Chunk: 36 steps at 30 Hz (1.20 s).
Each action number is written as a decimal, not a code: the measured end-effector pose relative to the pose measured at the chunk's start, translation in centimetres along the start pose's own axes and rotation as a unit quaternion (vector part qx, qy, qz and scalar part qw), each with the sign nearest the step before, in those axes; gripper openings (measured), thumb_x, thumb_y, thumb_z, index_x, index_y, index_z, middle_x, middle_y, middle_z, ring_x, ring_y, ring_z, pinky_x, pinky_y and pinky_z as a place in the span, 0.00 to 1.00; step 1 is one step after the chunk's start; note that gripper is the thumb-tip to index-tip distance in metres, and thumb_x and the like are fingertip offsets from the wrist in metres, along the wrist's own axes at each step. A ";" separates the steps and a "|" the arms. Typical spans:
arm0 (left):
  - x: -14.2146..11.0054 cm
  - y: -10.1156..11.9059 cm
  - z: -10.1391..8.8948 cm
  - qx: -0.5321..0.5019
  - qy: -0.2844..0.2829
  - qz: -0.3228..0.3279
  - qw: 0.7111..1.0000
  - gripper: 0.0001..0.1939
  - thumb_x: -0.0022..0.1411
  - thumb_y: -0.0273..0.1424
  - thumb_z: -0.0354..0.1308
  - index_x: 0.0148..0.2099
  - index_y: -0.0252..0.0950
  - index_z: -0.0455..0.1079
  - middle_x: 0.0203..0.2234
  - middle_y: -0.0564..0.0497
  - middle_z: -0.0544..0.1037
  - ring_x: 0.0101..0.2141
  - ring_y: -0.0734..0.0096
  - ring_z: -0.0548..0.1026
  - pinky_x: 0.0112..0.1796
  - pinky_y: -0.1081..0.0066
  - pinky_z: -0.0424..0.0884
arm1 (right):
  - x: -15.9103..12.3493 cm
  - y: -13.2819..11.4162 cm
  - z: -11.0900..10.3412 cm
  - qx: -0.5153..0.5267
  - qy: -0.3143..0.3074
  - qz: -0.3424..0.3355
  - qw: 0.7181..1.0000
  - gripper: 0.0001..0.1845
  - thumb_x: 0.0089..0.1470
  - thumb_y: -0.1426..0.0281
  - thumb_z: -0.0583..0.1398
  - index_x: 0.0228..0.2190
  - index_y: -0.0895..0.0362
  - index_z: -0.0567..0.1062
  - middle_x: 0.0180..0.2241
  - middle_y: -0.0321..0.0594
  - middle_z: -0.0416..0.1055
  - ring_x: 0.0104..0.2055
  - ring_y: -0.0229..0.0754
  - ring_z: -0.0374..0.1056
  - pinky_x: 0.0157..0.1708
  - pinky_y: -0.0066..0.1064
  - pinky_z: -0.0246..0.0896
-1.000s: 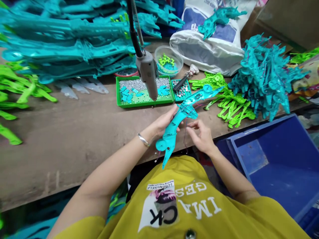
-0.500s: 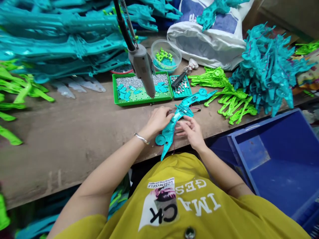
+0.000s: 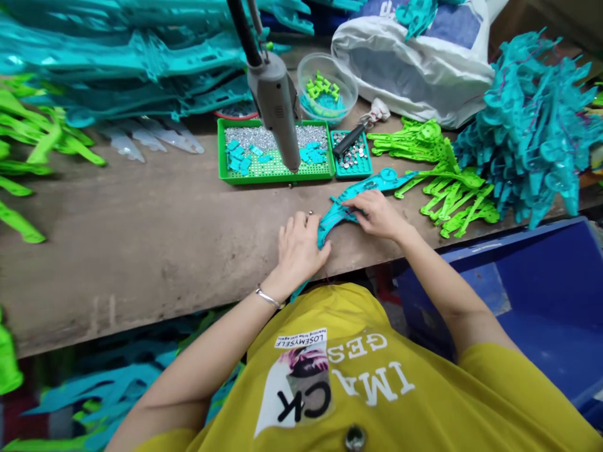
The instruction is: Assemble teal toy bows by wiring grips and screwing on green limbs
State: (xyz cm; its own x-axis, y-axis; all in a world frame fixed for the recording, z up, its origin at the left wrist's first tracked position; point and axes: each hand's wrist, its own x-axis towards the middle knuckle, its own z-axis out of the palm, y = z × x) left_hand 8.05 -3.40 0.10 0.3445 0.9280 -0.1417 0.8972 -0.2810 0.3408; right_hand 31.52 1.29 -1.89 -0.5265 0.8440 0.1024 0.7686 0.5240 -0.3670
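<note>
A long, curved teal plastic shell (image 3: pixel 333 215) lies slanted across the front of the workbench, a thin reddish wire hanging by its near end. My left hand (image 3: pixel 300 245) is laid over the lower part, its thumb along one side and the palm hiding much of that end. At the shell's middle, the fingers of my right hand (image 3: pixel 378 215) are bent together, fingertips pressed on it. Whether they also pinch a small wire there cannot be made out. Above the hands hangs a grey electric screwdriver (image 3: pixel 277 110), touched by neither.
Behind are a green tray (image 3: pixel 276 180) of screws and teal tabs, a small teal tray (image 3: pixel 351 164) with metal discs, and a clear bowl (image 3: pixel 348 91). Lime-green parts (image 3: pixel 464 194) and piled teal shells (image 3: pixel 541 125) lie right. A blue crate (image 3: pixel 541 282) stands below the bench edge.
My right hand has moved up along the shell from its lower side to its middle. My left hand has shifted down over the lower part, covering it. The view has tilted slightly.
</note>
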 end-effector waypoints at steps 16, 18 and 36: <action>1.4 -5.2 -2.5 -0.337 0.034 0.024 0.940 0.12 0.67 0.39 0.59 0.46 0.36 0.74 0.34 0.52 0.81 0.33 0.71 0.76 0.36 0.72 0.69 | 4.2 -2.4 0.3 0.204 -0.019 -0.117 0.972 0.13 0.65 0.65 0.60 0.45 0.55 0.82 0.39 0.42 0.81 0.38 0.42 0.74 0.40 0.32 0.63; 0.8 -5.0 -2.0 -0.298 0.072 0.043 0.951 0.09 0.68 0.35 0.59 0.46 0.36 0.75 0.36 0.50 0.81 0.36 0.69 0.77 0.39 0.71 0.69 | 4.5 -2.1 0.7 0.182 -0.030 -0.103 0.977 0.12 0.65 0.66 0.59 0.41 0.55 0.84 0.36 0.41 0.80 0.37 0.42 0.74 0.39 0.32 0.62; 0.1 -1.6 0.5 -0.017 0.021 -0.050 0.998 0.14 0.73 0.30 0.49 0.51 0.41 0.76 0.44 0.47 0.79 0.42 0.59 0.78 0.35 0.65 0.61 | 4.2 -2.8 2.8 0.033 -0.067 -0.028 0.997 0.11 0.63 0.66 0.60 0.38 0.58 0.81 0.37 0.44 0.76 0.37 0.44 0.69 0.36 0.32 0.51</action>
State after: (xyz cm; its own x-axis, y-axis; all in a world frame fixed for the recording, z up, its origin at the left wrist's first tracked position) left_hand 6.75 -2.98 -0.92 0.2401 0.9610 -0.1372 0.9165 -0.1779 0.3582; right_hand 26.17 3.05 -3.04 -0.6157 0.7880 0.0011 0.7134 0.5580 -0.4239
